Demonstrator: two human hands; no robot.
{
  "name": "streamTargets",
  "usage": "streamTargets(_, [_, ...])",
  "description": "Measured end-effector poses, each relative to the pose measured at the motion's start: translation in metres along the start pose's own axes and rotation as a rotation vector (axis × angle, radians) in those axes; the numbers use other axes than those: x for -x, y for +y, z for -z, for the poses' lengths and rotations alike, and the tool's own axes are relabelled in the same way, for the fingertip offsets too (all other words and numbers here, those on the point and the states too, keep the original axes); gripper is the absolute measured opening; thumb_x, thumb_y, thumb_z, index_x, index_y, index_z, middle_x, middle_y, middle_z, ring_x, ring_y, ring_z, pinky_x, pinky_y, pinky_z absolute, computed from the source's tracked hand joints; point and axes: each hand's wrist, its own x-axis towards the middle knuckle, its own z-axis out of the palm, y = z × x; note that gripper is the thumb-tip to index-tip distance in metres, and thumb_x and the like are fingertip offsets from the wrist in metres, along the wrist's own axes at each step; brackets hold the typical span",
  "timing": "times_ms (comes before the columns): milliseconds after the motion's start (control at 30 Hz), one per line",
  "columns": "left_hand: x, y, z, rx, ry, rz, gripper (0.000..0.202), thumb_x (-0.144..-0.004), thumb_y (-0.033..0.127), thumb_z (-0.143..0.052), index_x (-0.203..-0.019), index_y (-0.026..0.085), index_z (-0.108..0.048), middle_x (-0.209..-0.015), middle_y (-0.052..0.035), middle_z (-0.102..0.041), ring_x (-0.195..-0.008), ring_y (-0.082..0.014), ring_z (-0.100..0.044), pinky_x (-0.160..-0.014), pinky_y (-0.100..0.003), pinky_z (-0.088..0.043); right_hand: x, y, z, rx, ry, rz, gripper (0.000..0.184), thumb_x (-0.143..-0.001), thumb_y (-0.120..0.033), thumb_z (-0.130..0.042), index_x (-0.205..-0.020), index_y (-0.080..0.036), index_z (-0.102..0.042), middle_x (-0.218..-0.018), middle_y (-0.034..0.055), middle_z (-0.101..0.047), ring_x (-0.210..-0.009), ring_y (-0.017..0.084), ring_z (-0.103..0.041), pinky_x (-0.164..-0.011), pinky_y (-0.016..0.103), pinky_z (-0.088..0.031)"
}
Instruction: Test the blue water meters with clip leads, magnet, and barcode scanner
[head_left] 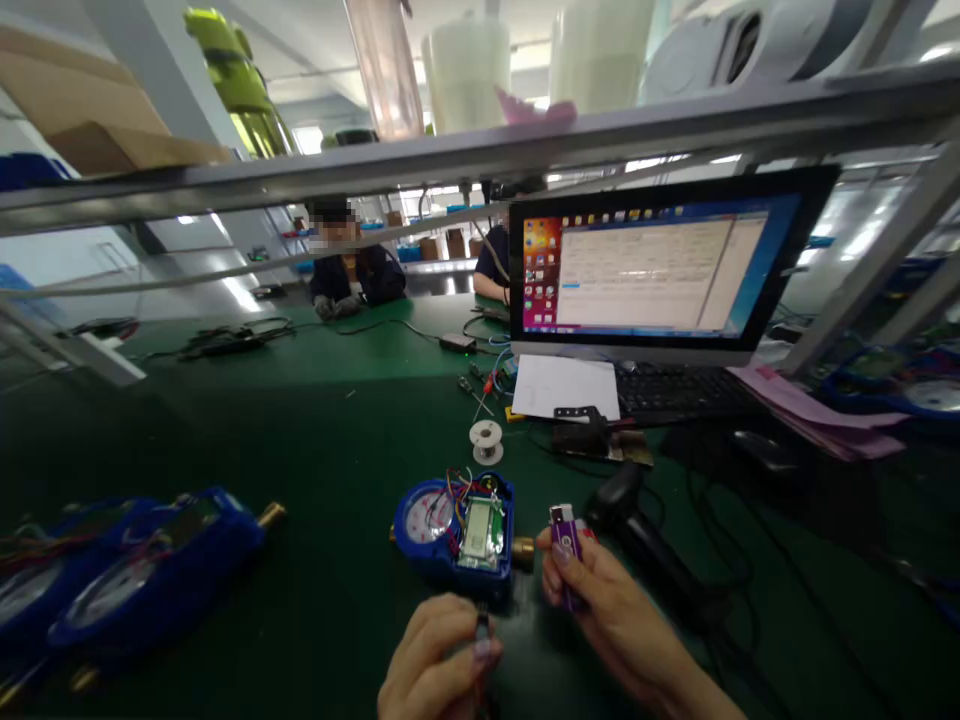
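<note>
A blue water meter (pixel 454 535) with an open top, coloured wires and a small green display lies on the green table (pixel 322 420) in front of me. My left hand (pixel 435 665) is closed in a pinch on a thin dark wire end (pixel 482 628) just below the meter. My right hand (pixel 600 600) is closed around a purple lighter (pixel 564 535), held upright to the right of the meter's brass fitting (pixel 523 551).
Two more blue meters (pixel 127 580) lie at the left. A black handheld scanner (pixel 637 525), a solder spool (pixel 487 440), a white paper (pixel 566 386), a keyboard (pixel 682 392) and a monitor (pixel 652 265) stand behind. Other people sit across the table. A metal shelf runs overhead.
</note>
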Motion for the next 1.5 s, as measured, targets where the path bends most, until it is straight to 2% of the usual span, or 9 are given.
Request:
streamTargets(33, [-0.001, 0.004, -0.002, 0.057, -0.048, -0.048, 0.011, -0.076, 0.007, -0.056, -0.084, 0.014, -0.061, -0.076, -0.0048, -0.063, -0.070, -0.0159, -0.059, -0.055, -0.031, -0.052, 0.007, 0.006, -0.002, -0.047, -0.040, -0.042, 0.030, -0.078, -0.047, -0.056, -0.088, -0.019, -0.052, -0.066, -0.0026, -0.047, -0.063, 0.008, -0.045, -0.064, 0.023, -0.036])
streamTargets(133, [-0.001, 0.009, -0.006, 0.123, -0.164, 0.086, 0.028, -0.068, -0.008, -0.057, -0.087, 0.012, -0.060, -0.080, -0.0035, -0.061, -0.074, -0.0139, -0.057, -0.061, -0.031, -0.049, 0.017, 0.024, -0.006, -0.144, -0.166, -0.145, 0.029, -0.077, -0.045, -0.059, -0.087, -0.019, -0.052, -0.067, -0.0024, -0.051, -0.063, 0.008, -0.049, -0.065, 0.023, -0.039])
streamTargets(200, [0.002, 0.011, -0.007, 0.142, -0.164, 0.162, 0.029, -0.068, -0.009, -0.057, -0.087, 0.013, -0.061, -0.080, -0.0019, -0.061, -0.074, -0.0129, -0.056, -0.062, -0.030, -0.047, 0.017, 0.033, -0.008, -0.186, -0.205, -0.195, 0.031, -0.076, -0.049, -0.059, -0.084, -0.019, -0.052, -0.060, -0.0043, -0.048, -0.055, 0.007, -0.046, -0.053, 0.020, -0.038])
streamTargets(267, [0.006, 0.014, -0.008, 0.156, -0.152, 0.204, 0.028, -0.067, -0.009, -0.059, -0.084, 0.014, -0.061, -0.078, -0.0010, -0.061, -0.073, -0.0123, -0.055, -0.062, -0.030, -0.046, 0.016, 0.039, -0.009, -0.224, -0.219, -0.262, 0.042, -0.076, -0.060, -0.050, -0.071, -0.018, -0.051, -0.049, -0.0062, -0.039, -0.041, 0.005, -0.037, -0.038, 0.017, -0.027])
streamTargets(367, [0.009, 0.017, -0.008, 0.176, -0.142, 0.265, 0.030, -0.066, -0.010, -0.060, -0.083, 0.015, -0.061, -0.076, -0.0002, -0.061, -0.072, -0.0121, -0.055, -0.063, -0.030, -0.045, 0.015, 0.044, -0.013, -0.254, -0.252, -0.392, 0.062, -0.076, -0.072, -0.031, -0.049, -0.017, -0.041, -0.036, -0.0068, -0.027, -0.030, 0.004, -0.022, -0.031, 0.018, -0.012])
streamTargets(600, [0.011, 0.019, -0.007, 0.196, -0.160, 0.271, 0.026, -0.067, -0.008, -0.059, -0.081, 0.014, -0.061, -0.074, -0.0011, -0.062, -0.068, -0.0118, -0.054, -0.060, -0.029, -0.044, 0.013, 0.050, -0.018, -0.204, -0.363, -0.608, 0.056, -0.074, -0.062, -0.028, -0.040, -0.018, -0.037, -0.029, -0.0060, -0.025, -0.024, 0.004, -0.018, -0.027, 0.017, -0.012])
streamTargets(900, [0.012, 0.021, -0.005, 0.192, -0.168, 0.286, 0.025, -0.067, -0.008, -0.061, -0.079, 0.014, -0.060, -0.072, -0.0001, -0.061, -0.066, -0.0114, -0.053, -0.059, -0.029, -0.043, 0.011, 0.050, -0.019, -0.189, -0.379, -0.678, 0.060, -0.082, -0.050, -0.012, -0.038, -0.018, -0.038, -0.028, -0.0042, -0.026, -0.022, 0.005, -0.019, -0.026, 0.017, -0.013])
streamTargets(1500, [0.011, 0.014, -0.005, 0.091, -0.160, 0.271, 0.026, -0.063, -0.007, -0.066, -0.077, 0.015, -0.062, -0.074, 0.0013, -0.059, -0.071, -0.0111, -0.053, -0.060, -0.028, -0.044, 0.008, 0.051, -0.017, -0.191, -0.370, -0.729, 0.060, -0.085, -0.047, -0.010, -0.040, -0.017, -0.037, -0.030, -0.0044, -0.025, -0.024, 0.005, -0.018, -0.027, 0.017, -0.012])
